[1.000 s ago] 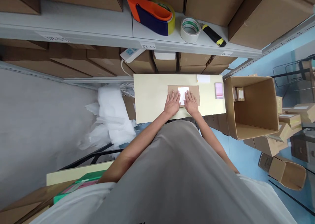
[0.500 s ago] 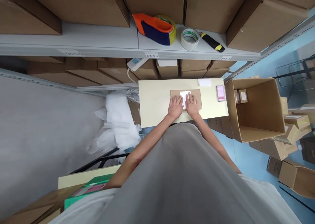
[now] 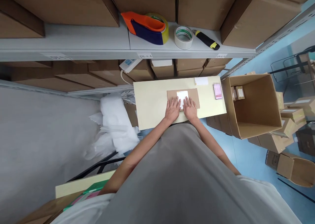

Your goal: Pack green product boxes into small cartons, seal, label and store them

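Observation:
A small brown cardboard box [image 3: 195, 95] lies flat on the pale yellow table [image 3: 150, 102]. On its top is a white label [image 3: 182, 95]. My left hand [image 3: 173, 109] rests with fingers stretched out on the label's left side and the box. Against the right side of the label lies my right hand [image 3: 190, 109], its fingers also flat and spread. The hands partly cover the box's near edge. Farther off on the table are a white slip [image 3: 201, 81] and a pink pack [image 3: 218, 91].
A large open carton [image 3: 257, 102] at the table's right holds a few small boxes. The shelf above bears an orange-and-blue tape dispenser [image 3: 147, 27], a white tape roll [image 3: 184, 37] and a utility knife [image 3: 206, 39]. White foam wrap [image 3: 118, 122] is heaped at the left.
My hands have slid slightly toward me on the label, uncovering more of its upper part. The whole view has shifted a little; the box stays in place on the table.

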The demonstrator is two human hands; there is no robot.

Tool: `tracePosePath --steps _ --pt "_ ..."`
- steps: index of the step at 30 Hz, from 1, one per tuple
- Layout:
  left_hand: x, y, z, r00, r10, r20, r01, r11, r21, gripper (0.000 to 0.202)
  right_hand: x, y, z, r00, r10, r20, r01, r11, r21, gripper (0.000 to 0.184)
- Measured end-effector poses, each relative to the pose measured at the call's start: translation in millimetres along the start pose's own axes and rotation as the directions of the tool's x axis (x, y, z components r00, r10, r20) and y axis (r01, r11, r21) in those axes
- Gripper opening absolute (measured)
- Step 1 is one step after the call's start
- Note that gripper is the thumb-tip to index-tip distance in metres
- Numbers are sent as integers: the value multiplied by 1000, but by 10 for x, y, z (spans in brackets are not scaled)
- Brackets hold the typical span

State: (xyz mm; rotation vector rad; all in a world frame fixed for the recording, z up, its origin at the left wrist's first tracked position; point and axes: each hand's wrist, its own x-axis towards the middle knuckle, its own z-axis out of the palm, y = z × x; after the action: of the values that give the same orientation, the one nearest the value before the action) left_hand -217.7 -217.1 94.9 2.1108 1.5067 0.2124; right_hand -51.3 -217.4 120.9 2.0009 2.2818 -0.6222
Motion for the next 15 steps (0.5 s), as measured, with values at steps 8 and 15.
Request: tracePosePath --steps 8,15 --pt "-71 119 -11 999 -37 37 38 999 -22 67 366 -55 -182 1000 9 21 -9 1000 -6 59" --pt "-75 140 -28 998 -60 13 61 995 -76 68 -306 49 -20 1000 8 -10 -8 1000 13 57"
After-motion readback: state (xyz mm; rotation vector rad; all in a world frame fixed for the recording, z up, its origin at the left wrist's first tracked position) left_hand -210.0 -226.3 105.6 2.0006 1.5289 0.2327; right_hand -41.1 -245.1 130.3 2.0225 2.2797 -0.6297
